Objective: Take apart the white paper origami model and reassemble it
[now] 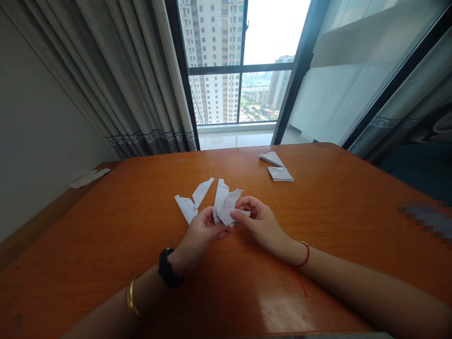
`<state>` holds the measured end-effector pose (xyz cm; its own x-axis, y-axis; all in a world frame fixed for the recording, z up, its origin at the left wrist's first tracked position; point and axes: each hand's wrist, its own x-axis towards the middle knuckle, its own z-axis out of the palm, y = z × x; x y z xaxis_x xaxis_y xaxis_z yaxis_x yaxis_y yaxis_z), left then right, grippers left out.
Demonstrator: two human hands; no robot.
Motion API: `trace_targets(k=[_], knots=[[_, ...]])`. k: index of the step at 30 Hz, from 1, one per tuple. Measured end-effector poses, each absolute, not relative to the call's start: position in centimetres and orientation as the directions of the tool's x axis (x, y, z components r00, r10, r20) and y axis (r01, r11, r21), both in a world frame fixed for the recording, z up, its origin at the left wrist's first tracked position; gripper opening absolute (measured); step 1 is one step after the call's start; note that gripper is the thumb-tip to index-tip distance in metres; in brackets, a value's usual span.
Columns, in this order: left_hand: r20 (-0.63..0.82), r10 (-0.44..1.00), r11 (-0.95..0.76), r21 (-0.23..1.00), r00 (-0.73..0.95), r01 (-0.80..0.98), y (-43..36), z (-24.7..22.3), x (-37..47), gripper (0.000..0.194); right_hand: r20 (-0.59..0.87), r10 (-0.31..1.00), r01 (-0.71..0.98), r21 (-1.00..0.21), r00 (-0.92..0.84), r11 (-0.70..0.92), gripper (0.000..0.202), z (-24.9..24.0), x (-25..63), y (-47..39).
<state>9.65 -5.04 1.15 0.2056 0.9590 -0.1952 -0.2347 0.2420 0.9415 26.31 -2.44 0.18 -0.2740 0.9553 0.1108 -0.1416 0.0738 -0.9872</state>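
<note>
Between my two hands is a piece of folded white paper [228, 207] with several pointed flaps. My left hand [205, 228] pinches its left lower edge, the thumb lying along the bottom. From the other side my right hand [263, 223] grips the right flap between thumb and fingers. Just beyond my left hand, another folded white paper shape [186, 207] with spread wings lies on the table, partly hidden by that hand. How the layers in my grip join is too small to make out.
Two folded paper packets [280, 173] lie toward the back right of the brown wooden table [134, 202]. A flat pale paper [90, 178] rests at the far left. A blurred patch [431, 221] covers something at the right edge. Curtain and window stand behind.
</note>
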Motion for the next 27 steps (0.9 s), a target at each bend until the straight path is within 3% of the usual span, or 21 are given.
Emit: trace_targets(k=[4,10,12,14,16,18,22,25,27], knots=[[-0.143,0.926,0.258,0.915,0.349,-0.31,-5.6,1.2,9.9,0.051,0.066,0.972,-0.034,-0.998,-0.225,0.06,0.029,-0.4,26.1,-2.5],[-0.207,0.917,0.31,0.908,0.342,-0.282,-5.6,0.6,9.5,0.041,0.181,0.963,0.15,-0.965,-0.202,0.213,0.026,0.1,26.7,-2.6],[-0.167,0.94,0.255,0.923,0.298,-0.289,-5.5,0.7,9.5,0.04,0.214,0.973,0.108,-0.969,-0.091,0.223,0.039,0.2,26.6,-2.7],[-0.105,0.968,0.168,0.947,0.23,-0.273,-5.4,0.8,9.5,0.034,0.134,0.988,-0.04,-0.991,-0.075,0.131,0.051,0.4,26.3,-2.9],[-0.055,0.979,0.091,0.979,0.196,-0.184,-5.2,0.8,9.4,0.03,0.022,0.973,-0.144,-0.99,-0.229,-0.012,0.046,0.6,26.0,-3.1],[-0.01,0.977,0.027,0.997,0.213,-0.077,-5.1,0.7,9.3,0.029,-0.024,0.93,-0.133,-0.988,-0.366,-0.078,0.038,0.8,25.9,-3.3],[0.087,0.977,-0.096,0.995,0.192,0.038,-4.7,0.3,8.9,0.032,0.102,0.941,0.098,-0.985,-0.324,0.141,0.026,0.6,26.7,-2.6],[0.012,0.98,-0.024,0.998,0.197,0.061,-4.3,-0.2,8.6,0.041,0.173,0.918,0.34,-0.891,-0.356,0.3,0.016,0.2,27.4,-1.8],[-0.046,0.974,0.034,0.998,0.221,0.059,-4.1,-0.5,8.5,0.047,0.149,0.909,0.386,-0.87,-0.389,0.308,0.012,0.0,27.7,-1.5]])
